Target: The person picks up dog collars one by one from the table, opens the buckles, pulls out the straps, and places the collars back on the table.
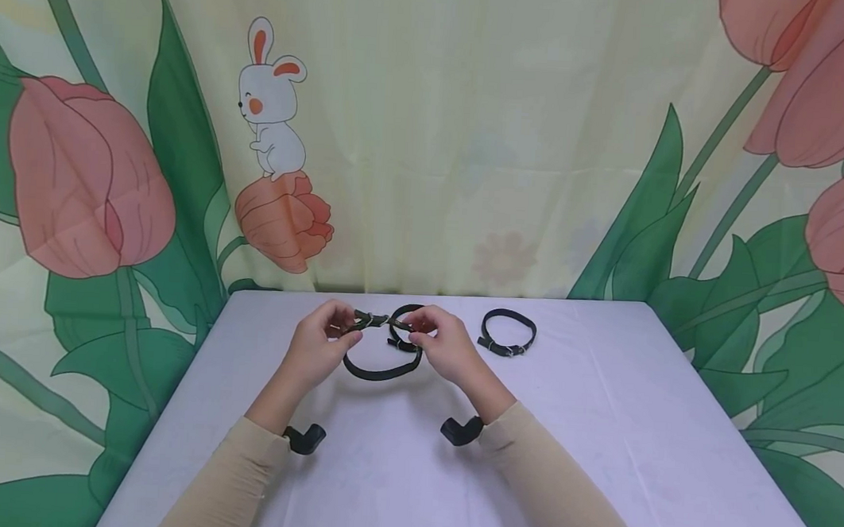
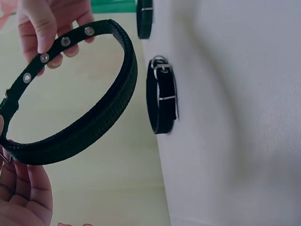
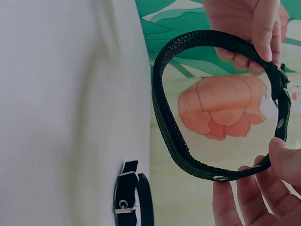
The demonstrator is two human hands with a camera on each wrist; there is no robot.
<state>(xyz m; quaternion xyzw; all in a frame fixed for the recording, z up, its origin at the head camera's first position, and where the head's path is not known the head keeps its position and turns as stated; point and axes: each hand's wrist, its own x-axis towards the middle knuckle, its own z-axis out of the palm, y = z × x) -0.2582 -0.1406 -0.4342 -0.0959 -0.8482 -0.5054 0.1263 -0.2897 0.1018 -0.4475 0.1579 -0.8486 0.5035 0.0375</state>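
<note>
Between my two hands a dark green-black strap collar [image 1: 382, 372] hangs in a closed loop above the table. My left hand [image 1: 317, 344] pinches it by the buckle end. The right hand [image 1: 445, 343] pinches the strap on the other side, where metal-ringed holes run along it, plain in the left wrist view. In the right wrist view the same collar [image 3: 164, 127] shows its buckle [image 3: 282, 75] near the left hand's fingertips. Behind the held loop another buckled collar [image 1: 394, 343] lies on the table, partly covered by the right hand.
A third buckled collar [image 1: 506, 350] lies to the right on the white-covered table [image 1: 599, 432]. A curtain [image 1: 471, 139] printed with tulips and a rabbit hangs behind the table's far edge. Black wrist devices [image 1: 462, 431] jut from both sleeve ends.
</note>
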